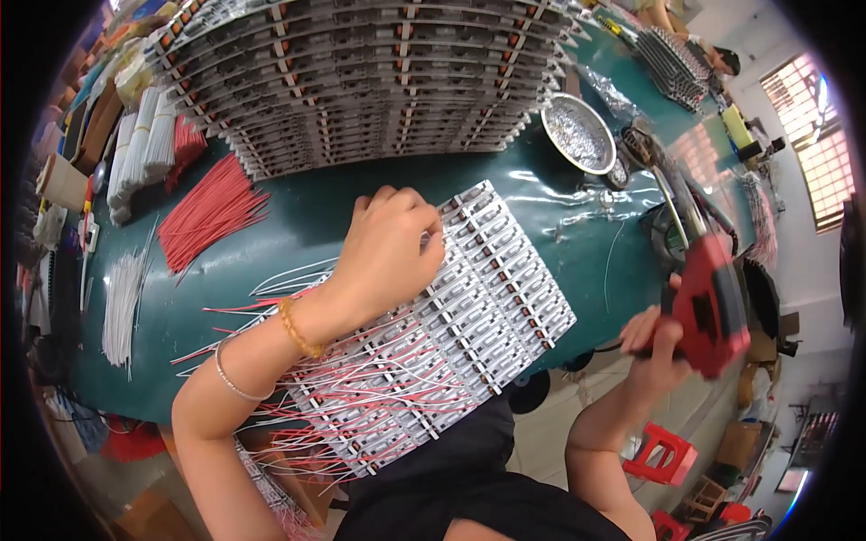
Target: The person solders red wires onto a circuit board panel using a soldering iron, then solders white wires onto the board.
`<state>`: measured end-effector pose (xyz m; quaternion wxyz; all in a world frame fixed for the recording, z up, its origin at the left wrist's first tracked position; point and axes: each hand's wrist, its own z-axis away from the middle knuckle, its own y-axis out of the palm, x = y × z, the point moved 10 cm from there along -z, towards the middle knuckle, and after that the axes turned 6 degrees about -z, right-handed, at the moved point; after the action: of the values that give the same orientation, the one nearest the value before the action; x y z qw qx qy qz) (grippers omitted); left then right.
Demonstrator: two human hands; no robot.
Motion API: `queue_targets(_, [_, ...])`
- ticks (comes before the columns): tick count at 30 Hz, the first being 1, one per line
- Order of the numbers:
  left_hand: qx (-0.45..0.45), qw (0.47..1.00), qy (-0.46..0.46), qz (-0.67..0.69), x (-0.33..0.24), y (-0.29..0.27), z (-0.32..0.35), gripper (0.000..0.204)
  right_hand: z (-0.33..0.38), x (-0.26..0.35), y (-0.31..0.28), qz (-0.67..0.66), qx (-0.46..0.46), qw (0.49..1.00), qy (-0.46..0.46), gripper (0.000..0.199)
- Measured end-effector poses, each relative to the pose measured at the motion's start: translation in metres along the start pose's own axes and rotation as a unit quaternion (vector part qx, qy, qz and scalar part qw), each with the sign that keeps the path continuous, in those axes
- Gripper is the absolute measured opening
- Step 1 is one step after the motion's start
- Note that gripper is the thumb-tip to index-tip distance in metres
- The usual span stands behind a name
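Observation:
A panel of grey modules in rows (501, 270) lies slanted at the front edge of the green table. Thin red and white wires (379, 379) trail across its lower left half. My left hand (392, 239) is over the panel's upper left edge, fingers curled together; whatever they pinch is hidden. At the right, apart from the panel, my right hand (657, 341) is closed round a red and black pistol-grip power tool (708, 311). The tool is blurred and its working end is hard to make out.
A tall stack of similar panels (361, 90) stands at the back. Red wires (212, 212) and white wires (122, 307) lie left on the green table (298, 207). A round metal bowl of small shiny parts (577, 135) is back right; a red stool (663, 453) stands below.

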<state>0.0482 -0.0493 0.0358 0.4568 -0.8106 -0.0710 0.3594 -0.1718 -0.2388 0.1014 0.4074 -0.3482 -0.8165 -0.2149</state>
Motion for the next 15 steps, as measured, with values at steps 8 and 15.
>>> queue_targets(8, [-0.104, 0.979, -0.046, -0.169, 0.028, -0.154, 0.096, 0.013, -0.054, -0.075, -0.016, 0.199, -0.079, 0.965, 0.151, 0.044])
queue_targets(15, [-0.133, 0.883, -0.257, -0.370, 0.148, -0.247, 0.232, 0.027, -0.025, -0.060, -0.027, 0.124, -0.002, 0.978, 0.167, 0.028])
